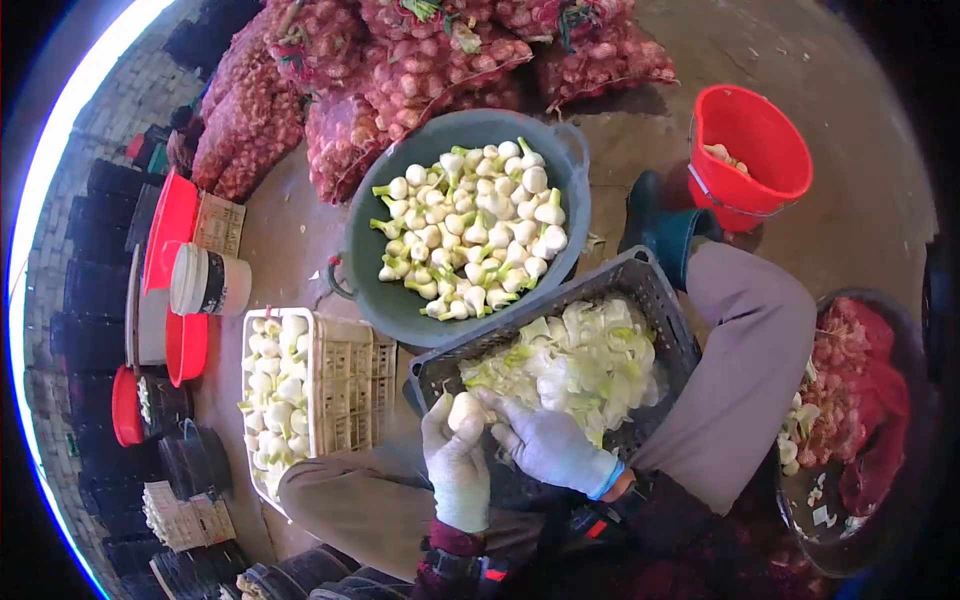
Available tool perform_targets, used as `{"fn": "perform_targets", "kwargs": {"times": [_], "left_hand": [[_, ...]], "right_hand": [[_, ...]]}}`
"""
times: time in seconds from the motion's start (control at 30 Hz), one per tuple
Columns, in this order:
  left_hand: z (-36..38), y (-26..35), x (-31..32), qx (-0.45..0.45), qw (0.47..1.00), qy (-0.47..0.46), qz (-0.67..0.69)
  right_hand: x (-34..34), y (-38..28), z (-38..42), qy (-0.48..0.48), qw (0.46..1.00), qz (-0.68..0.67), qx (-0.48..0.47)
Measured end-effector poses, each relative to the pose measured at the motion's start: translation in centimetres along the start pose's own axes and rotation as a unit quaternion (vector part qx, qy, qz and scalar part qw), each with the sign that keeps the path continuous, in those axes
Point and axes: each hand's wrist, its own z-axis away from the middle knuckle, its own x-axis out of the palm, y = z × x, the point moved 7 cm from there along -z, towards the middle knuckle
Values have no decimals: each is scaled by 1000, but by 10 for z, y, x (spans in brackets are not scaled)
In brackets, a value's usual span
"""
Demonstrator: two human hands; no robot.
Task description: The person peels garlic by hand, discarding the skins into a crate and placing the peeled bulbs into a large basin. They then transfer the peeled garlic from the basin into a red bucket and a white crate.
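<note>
Left hand (pixel 457 472), gloved: fingers curling closed around 1 white onion (pixel 466 408), holding it over the near edge of the dark crate (pixel 655 290). Right hand (pixel 545 443), gloved: fingers half-closed, touching the same onion from the side. Crate is holding peelings (pixel 585 355); grey tub (pixel 400 300) of peeled onions is sitting beyond it.

gloved left hand (pixel 455 470) and right hand (pixel 545 445) grip onion (pixel 466 408) | over dark crate (pixel 650 290) of peelings | grey tub (pixel 400 300) beyond
</note>
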Motion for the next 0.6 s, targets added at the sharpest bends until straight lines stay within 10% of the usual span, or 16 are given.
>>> {"fn": "perform_targets", "kwargs": {"times": [0.33, 0.4, 0.6], "left_hand": [[6, -34, 16, -18, 999, 0, 45], [6, -34, 16, -34, 999, -4, 33], [10, -37, 36, -90, 992, -56, 66]], "right_hand": [[6, 33, 3, 90, 994, -65, -7], [15, 59, 2, 19, 930, -342, 129], [-32, 47, 0, 79, 969, -233, 32]]}}
